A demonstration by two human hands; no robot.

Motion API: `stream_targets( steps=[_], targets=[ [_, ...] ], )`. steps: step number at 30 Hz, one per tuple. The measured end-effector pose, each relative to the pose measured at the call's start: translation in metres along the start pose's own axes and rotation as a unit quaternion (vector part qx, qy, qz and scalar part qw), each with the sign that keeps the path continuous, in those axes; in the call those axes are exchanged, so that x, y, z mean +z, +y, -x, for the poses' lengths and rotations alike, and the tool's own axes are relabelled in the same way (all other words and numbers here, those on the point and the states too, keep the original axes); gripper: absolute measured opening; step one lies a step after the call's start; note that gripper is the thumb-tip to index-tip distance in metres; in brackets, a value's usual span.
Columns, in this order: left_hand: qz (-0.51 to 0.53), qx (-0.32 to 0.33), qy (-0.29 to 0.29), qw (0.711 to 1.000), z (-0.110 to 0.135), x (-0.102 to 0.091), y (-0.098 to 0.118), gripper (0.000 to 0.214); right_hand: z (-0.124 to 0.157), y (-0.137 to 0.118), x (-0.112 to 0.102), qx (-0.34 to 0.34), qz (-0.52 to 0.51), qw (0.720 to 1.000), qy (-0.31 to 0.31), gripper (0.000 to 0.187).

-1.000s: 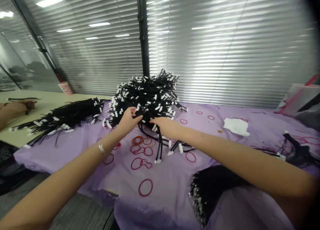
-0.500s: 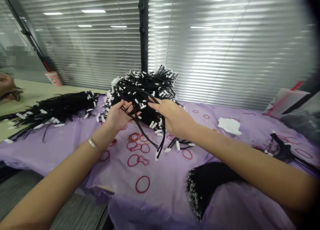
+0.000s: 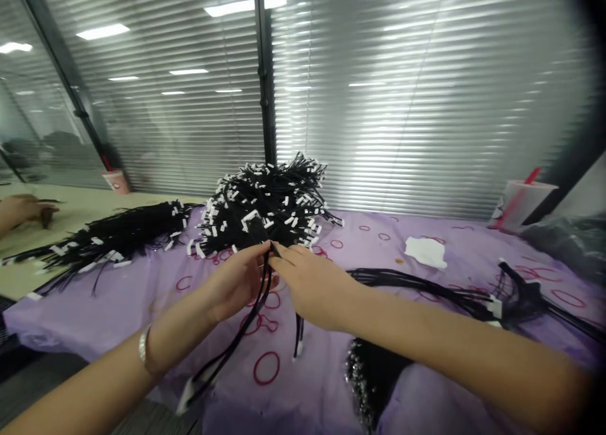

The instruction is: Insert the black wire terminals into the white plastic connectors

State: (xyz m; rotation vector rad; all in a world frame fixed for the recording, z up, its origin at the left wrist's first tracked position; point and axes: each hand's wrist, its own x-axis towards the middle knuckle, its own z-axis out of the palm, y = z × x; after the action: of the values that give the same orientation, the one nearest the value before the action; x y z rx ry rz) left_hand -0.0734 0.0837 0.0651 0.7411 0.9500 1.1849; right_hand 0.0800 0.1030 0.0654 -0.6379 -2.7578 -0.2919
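A: Where were the cables (image 3: 246,324)?

B: I noted both grips closed on them, left hand (image 3: 235,285) and right hand (image 3: 316,285) meeting before the heap (image 3: 265,208) on the counter (image 3: 142,283).

A: Risk?

B: Trailing ends probably snagging rubber bands (image 3: 265,368), dragging them off.

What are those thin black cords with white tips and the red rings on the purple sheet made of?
Black cords: apparently plastic-sheathed wire, slightly glossy, bending limply; white ends look like hard plastic. Red rings: probably rubber bands, thin, matte, uneven loops. Purple sheet: thin wrinkled plastic or fabric; unclear.
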Motion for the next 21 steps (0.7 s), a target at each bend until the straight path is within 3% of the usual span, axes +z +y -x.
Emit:
stream_targets(
  steps=[3, 7, 10, 12, 14, 16, 18, 21],
  targets=[
    [-0.001, -0.004, -0.002, 1.000, 0.002, 0.011, -0.003, 0.020, 0.012, -0.008, 0.001, 0.004, -0.017, 1.000, 0.010, 0.054],
    [0.025, 0.014, 0.067, 0.997, 0.006, 0.028, 0.000, 0.016, 0.028, -0.009, -0.002, -0.005, -0.091, 0.993, 0.075, 0.046],
    [0.059, 0.066, 0.056, 0.995, 0.016, 0.047, 0.007, 0.021, 0.041, -0.002, -0.012, 0.010, -0.249, 0.946, 0.209, 0.038],
    [0.073, 0.161, 0.047, 0.983, 0.022, 0.064, 0.012, 0.021, 0.046, 0.003, -0.020, 0.066, -0.359, 0.895, 0.257, 0.040],
    [0.072, 0.262, 0.017, 0.962, 0.024, 0.083, 0.016, 0.016, 0.049, 0.006, -0.029, 0.118, -0.460, 0.856, 0.204, 0.057],
    [0.062, 0.313, -0.013, 0.948, 0.020, 0.101, 0.022, 0.012, 0.050, 0.009, -0.040, 0.137, -0.535, 0.824, 0.123, 0.070],
    [0.056, 0.327, -0.037, 0.943, 0.011, 0.114, 0.028, 0.016, 0.053, 0.017, -0.053, 0.150, -0.553, 0.813, 0.102, 0.058],
    [0.056, 0.323, -0.074, 0.942, -0.002, 0.118, 0.027, 0.022, 0.067, 0.046, -0.080, 0.194, -0.501, 0.836, 0.116, 0.025]
  ],
)
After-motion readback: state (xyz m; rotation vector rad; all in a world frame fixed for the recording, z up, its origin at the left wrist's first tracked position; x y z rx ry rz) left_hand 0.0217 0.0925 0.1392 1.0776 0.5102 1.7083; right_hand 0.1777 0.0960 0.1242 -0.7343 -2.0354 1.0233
